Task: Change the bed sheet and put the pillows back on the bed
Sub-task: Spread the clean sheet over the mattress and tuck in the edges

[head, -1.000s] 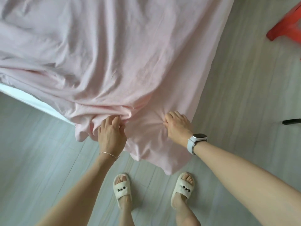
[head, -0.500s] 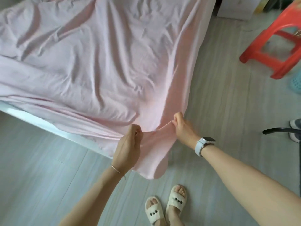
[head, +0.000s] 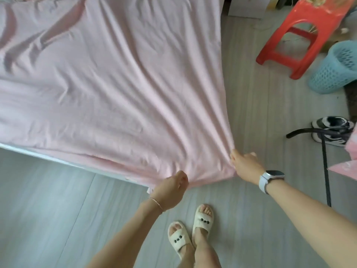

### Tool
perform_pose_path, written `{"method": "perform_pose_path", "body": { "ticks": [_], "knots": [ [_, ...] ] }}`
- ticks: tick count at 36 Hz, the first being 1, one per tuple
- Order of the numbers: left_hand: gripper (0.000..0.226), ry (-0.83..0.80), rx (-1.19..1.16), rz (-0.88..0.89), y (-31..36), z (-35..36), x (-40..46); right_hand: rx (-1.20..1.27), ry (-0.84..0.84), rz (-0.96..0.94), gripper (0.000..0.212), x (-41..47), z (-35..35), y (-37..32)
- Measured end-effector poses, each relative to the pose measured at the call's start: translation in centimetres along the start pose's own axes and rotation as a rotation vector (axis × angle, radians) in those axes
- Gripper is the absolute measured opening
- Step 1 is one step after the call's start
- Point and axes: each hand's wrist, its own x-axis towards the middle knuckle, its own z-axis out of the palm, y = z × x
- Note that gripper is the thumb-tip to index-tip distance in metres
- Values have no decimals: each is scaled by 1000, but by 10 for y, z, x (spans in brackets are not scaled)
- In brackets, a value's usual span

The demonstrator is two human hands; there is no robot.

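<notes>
A pale pink bed sheet (head: 116,84) lies spread over the bed, pulled taut toward its near corner, with folds fanning out from there. My left hand (head: 171,192) grips the sheet's edge at the corner with curled fingers. About a hand's width to the right, my right hand (head: 246,165), which wears a white watch, grips the sheet's right edge. The white bed frame edge (head: 58,158) shows under the sheet at the left. No pillows are in view.
A red plastic stool (head: 301,35) stands on the floor at the upper right, beside a light blue mesh basket (head: 334,68). A sneaker (head: 332,133) and a black stand (head: 326,171) are at the right. My slippered feet (head: 190,227) stand on the grey floor.
The bunched sheet corner has been pulled out and stretched flat toward me. My hands moved apart along the edge, and my view rose and shifted back from the bed.
</notes>
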Motion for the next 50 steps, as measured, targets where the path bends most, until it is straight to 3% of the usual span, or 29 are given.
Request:
{"method": "perform_pose_path", "body": {
  "ticks": [3, 5, 7, 11, 14, 16, 19, 25, 29, 33, 36, 38, 41, 43, 46, 50],
  "knots": [
    [36, -297, 206, -123, -18, 12, -1, -52, -132, 102, 10, -6, 21, 16],
    [42, -216, 300, -193, -27, 15, -2, 11, -116, 136, 31, -5, 34, 16],
    [41, -15, 270, -235, -36, 15, -2, 73, -79, 106, 43, -3, 46, 5],
    [43, 265, -168, -335, -59, 14, -1, 244, -44, 1, 46, 4, 61, -35],
    [53, 288, -466, -510, -82, 17, 1, 365, -65, -37, 45, 9, 76, -69],
    [56, 294, -788, -697, -97, 21, 2, 486, -98, -16, 44, 10, 93, -89],
    [54, 236, -1186, -895, -119, 32, 7, 716, -157, 172, 43, 17, 129, -110],
    [53, 208, -1384, -886, -152, 76, 34, 1290, -295, 635, 61, 47, 203, -123],
    [14, 281, -1422, -844, -150, 90, 51, 1342, -103, 582, 16, 60, 225, -134],
    [15, 480, -1411, -811, -140, 96, 51, 1525, 45, 587, 21, 54, 218, -132],
    [15, 562, -1578, -769, -127, 95, 41, 1702, 188, 678, 20, 39, 205, -107],
    [21, 619, -1733, -744, -115, 93, 35, 1554, 345, 652, 22, 23, 192, -81],
    [25, 675, -1754, -692, -89, 94, 23, 1153, 426, 379, 13, -15, 175, -42],
    [27, 760, -1699, -689, -69, 98, 16, 857, 260, 180, 14, -41, 169, -18],
    [26, 889, -1414, -753, -45, 104, 3, 352, -49, 45, 37, -68, 173, 16],
    [29, 929, -921, -895, -44, 110, -16, 148, -303, 40, 56, -93, 179, 60]
  ]
}}
